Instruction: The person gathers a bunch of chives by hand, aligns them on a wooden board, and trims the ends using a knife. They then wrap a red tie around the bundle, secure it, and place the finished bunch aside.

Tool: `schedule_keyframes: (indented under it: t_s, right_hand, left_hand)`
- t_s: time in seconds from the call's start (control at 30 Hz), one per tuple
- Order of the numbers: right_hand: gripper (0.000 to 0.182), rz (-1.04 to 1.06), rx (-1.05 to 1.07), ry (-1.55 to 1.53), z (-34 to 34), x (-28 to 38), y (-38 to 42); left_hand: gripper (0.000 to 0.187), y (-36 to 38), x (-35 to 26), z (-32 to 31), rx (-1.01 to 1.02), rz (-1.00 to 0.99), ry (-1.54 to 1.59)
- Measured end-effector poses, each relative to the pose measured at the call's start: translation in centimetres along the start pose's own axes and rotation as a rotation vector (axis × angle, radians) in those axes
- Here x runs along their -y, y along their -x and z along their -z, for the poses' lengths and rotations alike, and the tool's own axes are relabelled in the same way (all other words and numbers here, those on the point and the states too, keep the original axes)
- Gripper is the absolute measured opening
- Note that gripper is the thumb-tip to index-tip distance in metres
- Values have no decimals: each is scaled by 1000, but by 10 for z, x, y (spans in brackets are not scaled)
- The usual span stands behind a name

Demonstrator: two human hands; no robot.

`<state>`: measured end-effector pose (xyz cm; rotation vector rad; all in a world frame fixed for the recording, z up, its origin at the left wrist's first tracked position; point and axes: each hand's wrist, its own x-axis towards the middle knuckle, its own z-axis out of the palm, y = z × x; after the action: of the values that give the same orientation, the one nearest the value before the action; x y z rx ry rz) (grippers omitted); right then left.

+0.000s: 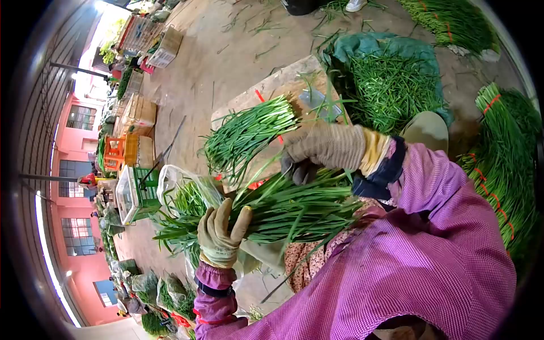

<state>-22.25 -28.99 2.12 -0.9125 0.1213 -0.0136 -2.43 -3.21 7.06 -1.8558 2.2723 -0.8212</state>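
Observation:
My left hand (pixel 220 233), in a pale glove, lies against the leafy side of a loose bunch of long green stalks (pixel 306 209) across my lap, its fingers apart. My right hand (pixel 317 152), in a brown-grey glove with dark fingertips, is curled closed above the bunch, with thin green leaves at its fingers. Beyond it, a bundle of green stalks (pixel 252 133) rests on a wooden board (pixel 226 113) beside red ties (pixel 259 96). A clear plastic bag (pixel 170 180) with green leaves sits beside my left hand.
A green sack (pixel 439 73) of loose cut greens stands past the board. Red-tied bundles (pixel 498 164) lie on the floor at the right. Farther off are a green and white crate (pixel 136 192), an orange stool (pixel 115 152), boxes (pixel 139 113) and bagged greens (pixel 144 283).

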Motion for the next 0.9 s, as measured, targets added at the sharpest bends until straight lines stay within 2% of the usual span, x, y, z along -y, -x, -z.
schedule_keyframes:
  t_s: [0.03, 0.07, 0.1, 0.17, 0.23, 0.3, 0.37, 0.4, 0.43, 0.47, 0.5, 0.57, 0.6, 0.63, 0.7, 0.83, 0.9]
  right_hand:
    - [17, 9, -61, 10, 1, 13, 12]
    - [23, 87, -32, 107, 14, 12, 16]
    - [21, 86, -80, -11, 17, 16, 24]
    - [19, 432, -92, 523, 34, 23, 40]
    - [16, 313, -385, 230, 41, 40, 71]
    - [16, 675, -347, -62, 83, 40, 95]
    - [20, 656, -574, -8, 67, 45, 126]
    - [22, 538, -617, 147, 58, 46, 132]
    - [21, 374, -520, 265, 43, 45, 130]
    - [21, 172, -580, 462, 19, 43, 121]
    - [22, 2, -501, 419, 5, 35, 113]
    - [22, -96, -408, 686, 0, -6, 87]
    - [24, 177, -444, 1135, 9, -38, 75]
    - [26, 380, -502, 1249, 3, -44, 67]
    - [31, -44, -484, 1349, 2, -43, 55]
    - [40, 60, -556, 1372, 21, -46, 52]
    - [50, -27, -363, 1292, 26, -39, 54]
  left_hand:
    - [59, 1, 0, 0, 21, 22, 10]
    - [57, -1, -1, 1, 2, 11, 9]
    - [57, 0, -1, 0, 1, 8, 11]
    - [56, 3, -4, -4, 24, 32, -4]
    - [54, 10, -4, -8, 53, 73, -7]
    - [53, 21, -4, -12, 66, 142, -2]
    - [55, 32, -4, -17, 87, 165, 0]
    - [56, 33, -6, -19, 70, 210, 19]
    - [56, 34, -8, -20, 54, 253, 39]
    - [55, 38, -7, -23, 82, 254, 43]
    - [55, 36, -7, -23, 79, 250, 43]
    - [55, 32, -10, -19, 98, 275, 47]
    - [53, 25, -15, -16, 55, 277, 15]
    - [53, 26, -15, -13, 57, 277, 14]
    - [51, 28, -15, -10, 63, 256, -1]
    - [51, 35, -18, -6, 95, 303, 29]
    - [54, 38, -18, -4, 89, 332, 97]
